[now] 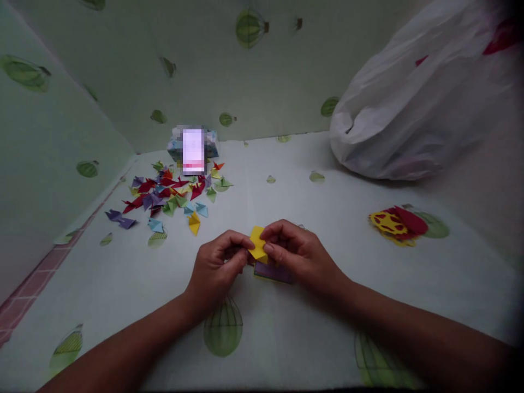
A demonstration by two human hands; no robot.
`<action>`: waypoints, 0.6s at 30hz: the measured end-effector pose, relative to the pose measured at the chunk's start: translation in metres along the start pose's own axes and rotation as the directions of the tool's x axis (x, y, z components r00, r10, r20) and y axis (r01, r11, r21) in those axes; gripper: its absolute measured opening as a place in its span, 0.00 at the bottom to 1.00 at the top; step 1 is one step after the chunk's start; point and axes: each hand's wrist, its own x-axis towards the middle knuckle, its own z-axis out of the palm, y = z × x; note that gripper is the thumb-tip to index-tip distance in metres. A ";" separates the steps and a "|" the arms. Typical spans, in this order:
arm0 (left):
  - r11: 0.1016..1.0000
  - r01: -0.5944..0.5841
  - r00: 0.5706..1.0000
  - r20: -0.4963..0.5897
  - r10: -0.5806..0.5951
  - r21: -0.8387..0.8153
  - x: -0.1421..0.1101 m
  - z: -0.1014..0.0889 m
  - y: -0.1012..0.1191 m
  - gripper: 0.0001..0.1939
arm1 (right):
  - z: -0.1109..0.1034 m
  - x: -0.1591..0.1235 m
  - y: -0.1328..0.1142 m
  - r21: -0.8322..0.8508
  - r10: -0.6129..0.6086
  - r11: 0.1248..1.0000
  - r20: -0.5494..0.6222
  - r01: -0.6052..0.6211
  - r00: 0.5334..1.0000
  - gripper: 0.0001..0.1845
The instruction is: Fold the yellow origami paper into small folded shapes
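Observation:
A small yellow paper piece (257, 244), partly folded, is pinched between both my hands just above the cloth-covered surface. My left hand (216, 270) grips its left edge with thumb and fingers. My right hand (292, 252) holds its right side. Under my right hand lies a small stack of paper squares (272, 271) with a purple sheet on top. A pile of folded paper pieces (172, 194) in red, purple, green, blue and yellow lies farther back on the left.
A large white plastic bag (409, 109) fills the back right. A red and yellow flat object (397, 224) lies on the right. A small box (193, 146) stands behind the pile. Cloth-covered walls rise at the left and back.

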 end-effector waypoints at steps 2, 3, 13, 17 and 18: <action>1.000 -0.016 1.000 0.011 0.016 0.022 0.000 0.000 -0.002 0.07 | 0.000 0.002 0.000 0.041 0.037 0.999 -0.002 -0.037 0.999 0.07; 0.999 -0.024 1.000 0.011 0.023 0.035 0.000 0.000 -0.003 0.07 | 0.000 0.002 0.000 0.051 0.048 0.998 -0.003 -0.048 0.999 0.08; 0.999 0.033 0.992 0.121 -0.037 0.032 -0.002 -0.005 0.005 0.05 | -0.001 0.000 -0.002 -0.116 -0.045 0.992 0.006 0.046 0.999 0.05; 0.995 0.101 0.990 0.097 -0.099 -0.017 0.000 -0.003 0.007 0.07 | 0.001 0.000 -0.004 -0.113 -0.049 0.992 0.024 0.051 0.999 0.06; 0.991 0.127 0.989 0.084 -0.124 -0.039 0.000 -0.003 0.007 0.06 | 0.001 0.001 -0.004 -0.112 -0.045 0.993 0.027 0.048 0.999 0.06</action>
